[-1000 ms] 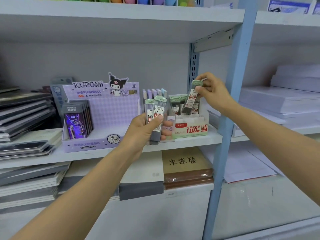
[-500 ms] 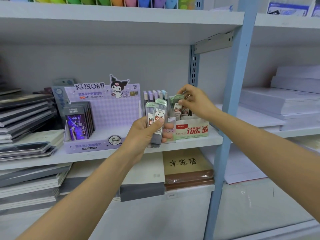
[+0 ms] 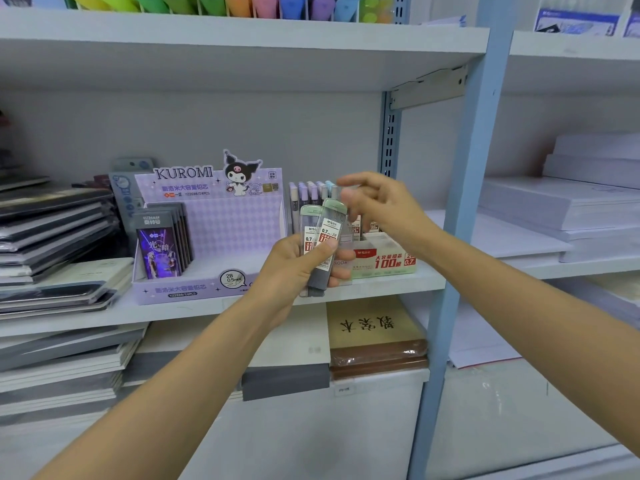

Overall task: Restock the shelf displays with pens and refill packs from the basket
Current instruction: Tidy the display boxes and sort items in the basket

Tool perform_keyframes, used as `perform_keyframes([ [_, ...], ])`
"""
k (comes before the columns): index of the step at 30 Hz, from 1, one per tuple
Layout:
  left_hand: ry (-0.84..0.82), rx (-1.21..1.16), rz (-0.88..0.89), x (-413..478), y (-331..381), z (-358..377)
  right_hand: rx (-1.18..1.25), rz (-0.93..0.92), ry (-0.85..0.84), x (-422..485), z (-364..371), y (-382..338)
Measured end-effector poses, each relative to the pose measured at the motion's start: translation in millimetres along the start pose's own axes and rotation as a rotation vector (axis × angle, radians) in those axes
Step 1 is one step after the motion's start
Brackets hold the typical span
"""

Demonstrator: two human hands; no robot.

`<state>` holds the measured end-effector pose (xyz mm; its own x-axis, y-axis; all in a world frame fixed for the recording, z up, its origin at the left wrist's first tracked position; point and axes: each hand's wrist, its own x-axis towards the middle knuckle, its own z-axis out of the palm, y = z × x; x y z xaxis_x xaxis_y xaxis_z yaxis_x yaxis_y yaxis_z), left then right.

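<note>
My left hand [image 3: 298, 268] grips two clear lead refill packs [image 3: 325, 230] with pale green caps, held upright in front of the middle shelf. My right hand [image 3: 377, 206] hovers just right of the packs' caps, its fingers loosely spread and holding nothing. Behind it stands the white and green refill display box [image 3: 384, 261] with red "100" print, with several refill packs standing in it. Purple-capped packs [image 3: 308, 194] stand in a clear holder at the box's left.
A purple Kuromi display box [image 3: 207, 237] holds dark packs at its left. Stacked notebooks [image 3: 52, 233] fill the left of the shelf. A blue upright post [image 3: 460, 216] stands right of my hands. Paper stacks [image 3: 561, 202] lie beyond it. Books [image 3: 374, 337] lie below.
My right hand put its refill pack down into the display box, let go, and has drawn back toward the packs in my left hand. The left hand barely moved.
</note>
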<state>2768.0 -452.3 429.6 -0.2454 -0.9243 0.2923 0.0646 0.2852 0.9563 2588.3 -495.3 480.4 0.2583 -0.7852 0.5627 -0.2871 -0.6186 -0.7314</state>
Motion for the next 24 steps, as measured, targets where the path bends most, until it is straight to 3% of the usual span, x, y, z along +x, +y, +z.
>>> perform_keyframes([
  [2, -0.017, -0.013, 0.007, 0, 0, 4, -0.01, 0.023, -0.114, -6, 5, -3],
  [4, -0.044, -0.035, -0.01, 0, 2, 9, -0.009, 0.028, -0.119, -10, 4, -5],
  [9, -0.059, -0.101, -0.033, -1, 6, 12, 0.079, 0.054, -0.008, -11, -14, -6],
  [14, 0.108, -0.018, 0.027, -1, 5, 5, 0.112, -0.021, 0.226, 2, -36, -7],
  [17, 0.127, -0.041, 0.048, -2, 9, 1, 0.05, -0.041, 0.334, 9, -44, -1],
  [24, 0.126, -0.063, 0.049, -5, 11, 2, -0.195, -0.051, 0.256, 17, -29, 15],
])
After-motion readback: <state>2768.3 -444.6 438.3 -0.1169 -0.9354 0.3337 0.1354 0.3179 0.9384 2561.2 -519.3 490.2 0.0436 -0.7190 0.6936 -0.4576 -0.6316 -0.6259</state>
